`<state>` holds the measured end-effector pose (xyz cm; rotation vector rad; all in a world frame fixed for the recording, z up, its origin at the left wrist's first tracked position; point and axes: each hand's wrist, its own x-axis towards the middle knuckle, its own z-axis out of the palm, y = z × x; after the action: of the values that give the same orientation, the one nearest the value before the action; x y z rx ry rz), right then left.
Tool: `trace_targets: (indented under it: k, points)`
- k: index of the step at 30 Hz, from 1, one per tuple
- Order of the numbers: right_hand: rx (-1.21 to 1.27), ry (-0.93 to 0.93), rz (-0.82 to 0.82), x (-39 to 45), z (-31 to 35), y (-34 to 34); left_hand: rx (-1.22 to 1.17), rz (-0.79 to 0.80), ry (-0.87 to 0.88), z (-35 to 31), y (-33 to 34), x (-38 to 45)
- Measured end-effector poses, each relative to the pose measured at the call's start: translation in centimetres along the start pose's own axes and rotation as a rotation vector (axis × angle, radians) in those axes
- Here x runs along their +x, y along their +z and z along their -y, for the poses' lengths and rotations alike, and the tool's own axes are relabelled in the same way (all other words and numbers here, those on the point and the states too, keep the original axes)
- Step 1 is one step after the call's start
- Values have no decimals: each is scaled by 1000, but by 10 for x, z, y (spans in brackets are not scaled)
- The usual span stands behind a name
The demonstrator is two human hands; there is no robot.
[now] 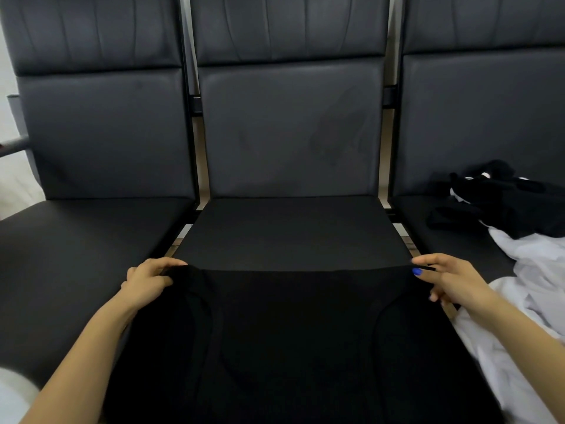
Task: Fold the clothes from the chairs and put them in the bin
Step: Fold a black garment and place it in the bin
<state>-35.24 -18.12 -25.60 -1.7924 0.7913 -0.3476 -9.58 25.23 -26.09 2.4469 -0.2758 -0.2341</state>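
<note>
Head view: left hand (pixel 149 281) and right hand (pixel 444 276) each pinch a corner of the black shirt (pixel 290 332) spread over the middle chair (pixel 290 133), with a clothes pile (pixel 513 209) off to its right.

Three dark padded seats (pixel 290 133) joined in row; pale wall (pixel 9 71) at left.

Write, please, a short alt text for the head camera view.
Both hands, left hand and right hand, pinch the edge of a black garment spread over the middle chair. More black and white clothes lie on the right chair.
</note>
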Motion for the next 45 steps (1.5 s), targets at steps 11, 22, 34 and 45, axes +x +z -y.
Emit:
trace_targets:
  k: [11, 22, 34, 45]
  points:
    - [-19, 4, 0, 0, 0, 0, -356, -62, 96, -16, 0, -13]
    - [-36, -4, 3, -2, 1, 0, -288, -164, 144, -20, 9, -3]
    - [-35, -7, -17, 1, -3, 0, -721, -325, -87, -12, 2, 3]
    - [-39, -10, -13, 2, -2, 0, -254, -165, -194, -15, 7, 0]
